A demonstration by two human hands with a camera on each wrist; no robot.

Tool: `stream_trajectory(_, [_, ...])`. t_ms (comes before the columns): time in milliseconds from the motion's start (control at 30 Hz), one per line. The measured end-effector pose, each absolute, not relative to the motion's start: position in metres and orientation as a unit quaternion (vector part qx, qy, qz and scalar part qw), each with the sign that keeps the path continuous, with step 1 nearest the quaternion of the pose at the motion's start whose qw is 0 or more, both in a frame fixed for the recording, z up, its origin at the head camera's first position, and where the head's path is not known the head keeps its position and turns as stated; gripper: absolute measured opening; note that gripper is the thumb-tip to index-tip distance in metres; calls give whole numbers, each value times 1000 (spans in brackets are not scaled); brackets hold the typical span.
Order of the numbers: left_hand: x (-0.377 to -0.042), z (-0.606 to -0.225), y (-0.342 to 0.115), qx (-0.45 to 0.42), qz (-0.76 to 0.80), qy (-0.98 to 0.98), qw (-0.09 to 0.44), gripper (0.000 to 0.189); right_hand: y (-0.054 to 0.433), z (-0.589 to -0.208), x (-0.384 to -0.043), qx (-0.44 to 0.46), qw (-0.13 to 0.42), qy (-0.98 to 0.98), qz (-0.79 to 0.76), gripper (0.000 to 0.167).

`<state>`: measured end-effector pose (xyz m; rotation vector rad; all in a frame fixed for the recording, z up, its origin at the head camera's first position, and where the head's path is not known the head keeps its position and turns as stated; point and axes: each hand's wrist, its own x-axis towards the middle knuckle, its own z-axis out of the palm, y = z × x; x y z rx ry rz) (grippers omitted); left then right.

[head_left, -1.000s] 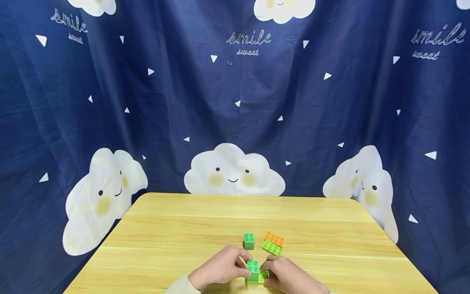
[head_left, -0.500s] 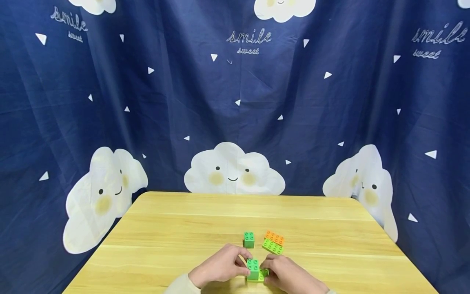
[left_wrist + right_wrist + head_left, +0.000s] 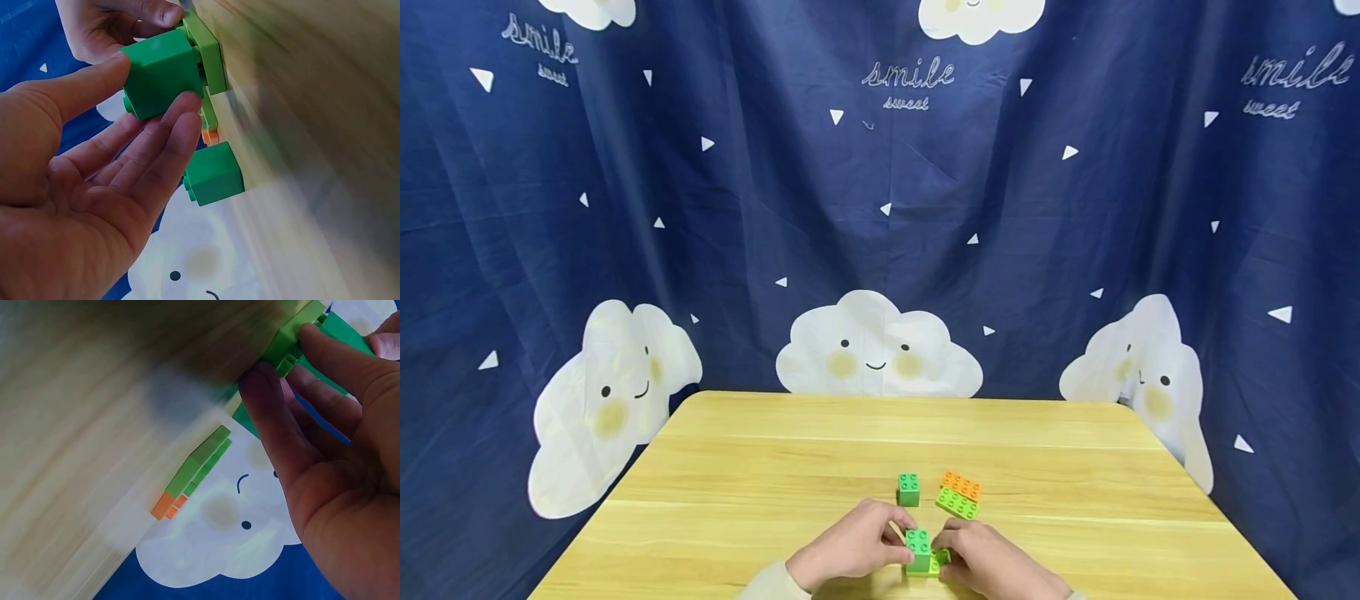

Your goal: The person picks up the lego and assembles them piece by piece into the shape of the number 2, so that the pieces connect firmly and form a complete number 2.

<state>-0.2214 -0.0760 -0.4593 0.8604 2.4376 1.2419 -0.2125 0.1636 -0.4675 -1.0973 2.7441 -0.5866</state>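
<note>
Low in the middle of the head view, my left hand (image 3: 859,542) pinches a green cube-shaped toy brick (image 3: 917,550) between thumb and fingers. The brick stands studs up over the left part of a flat lime-green brick (image 3: 209,53). A narrow gap with lime studs shows between the two in the left wrist view. My right hand (image 3: 988,558) pinches the right end of that flat lime brick, with thumb and index finger on its edges in the right wrist view. The right fingers cover part of its studs.
Behind the hands on the wooden table (image 3: 760,467) stands a second green brick (image 3: 908,492). To its right lie a flat orange brick (image 3: 961,485) and another flat lime brick (image 3: 957,503), side by side. A dark blue curtain (image 3: 880,208) hangs behind the table.
The green brick in my left hand has shifted very slightly to the right over the flat lime brick. Both hands keep their holds; the other bricks lie as before.
</note>
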Motion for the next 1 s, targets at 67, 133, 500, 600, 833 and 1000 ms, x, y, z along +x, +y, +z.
stream_trajectory(67, [-221, -459, -75, 297, 429, 842, 134, 26, 164, -468, -213, -362, 64, 909, -194, 16])
stream_trajectory(133, [-221, -458, -75, 295, 431, 842, 133, 26, 164, -468, -213, -362, 64, 910, -194, 16])
stream_trajectory(500, [-221, -459, -74, 293, 433, 842, 131, 26, 165, -468, -211, -360, 67, 907, -206, 15])
stream_trajectory(600, [-221, -459, -74, 295, 431, 843, 129, 26, 165, -468, -211, -362, 65, 906, -208, 15])
stream_trajectory(833, [-221, -459, -74, 294, 427, 846, 127, 26, 165, -468, -212, -359, 68, 907, -208, 14])
stream_trajectory(1000, [-220, -460, -74, 294, 420, 850, 122, 27, 165, -468, -211, -356, 71, 909, -207, 14])
